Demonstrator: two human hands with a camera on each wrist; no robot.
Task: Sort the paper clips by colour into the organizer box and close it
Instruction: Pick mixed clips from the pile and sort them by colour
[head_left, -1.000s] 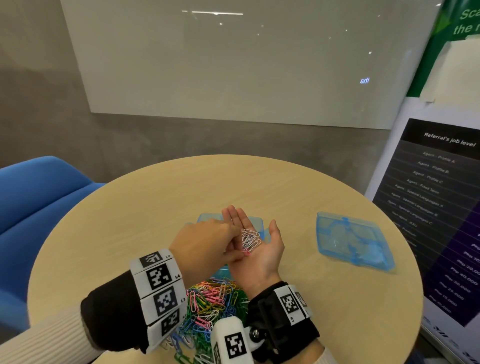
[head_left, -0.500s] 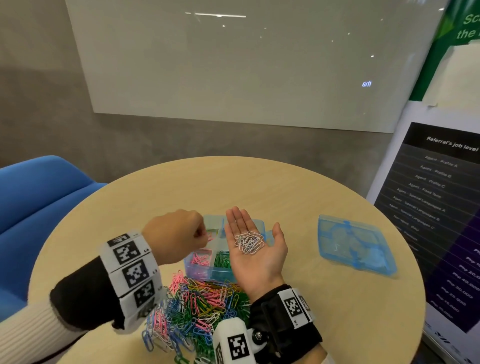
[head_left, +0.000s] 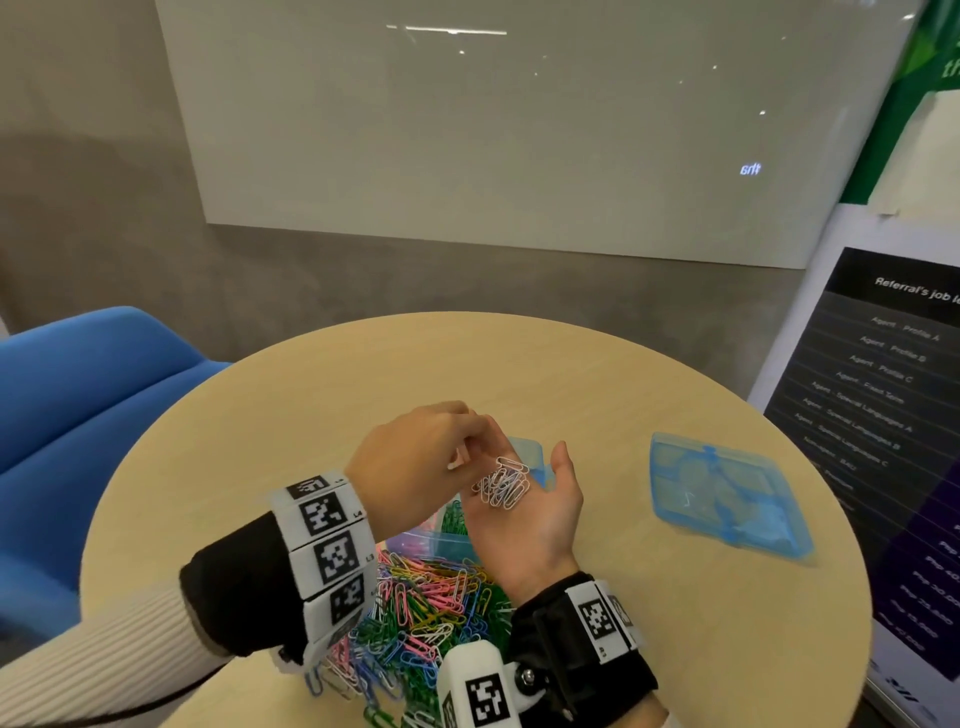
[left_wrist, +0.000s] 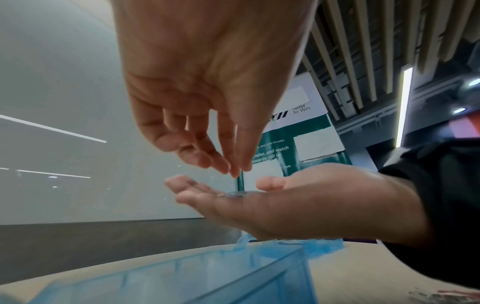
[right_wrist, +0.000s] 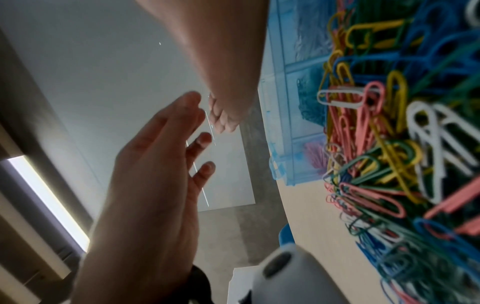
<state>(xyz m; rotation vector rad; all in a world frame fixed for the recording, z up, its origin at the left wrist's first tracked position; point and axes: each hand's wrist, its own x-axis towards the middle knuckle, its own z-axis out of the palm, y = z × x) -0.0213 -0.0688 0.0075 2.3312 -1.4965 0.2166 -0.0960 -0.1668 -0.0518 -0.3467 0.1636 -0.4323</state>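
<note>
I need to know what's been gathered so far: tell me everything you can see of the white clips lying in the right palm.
The white paper clips form a small loose tangle of thin white-coated wire loops. They lie on the upturned palm of the right hand, near the base of its straight fingers, above the blue organizer box. The left hand hovers over them with its fingertips bunched; whether it touches them is unclear.

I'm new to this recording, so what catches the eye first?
A heap of coloured paper clips lies at the table's near edge. Above it the right hand, palm up, carries white clips while the left hand reaches over them. A blue lid lies to the right.
</note>
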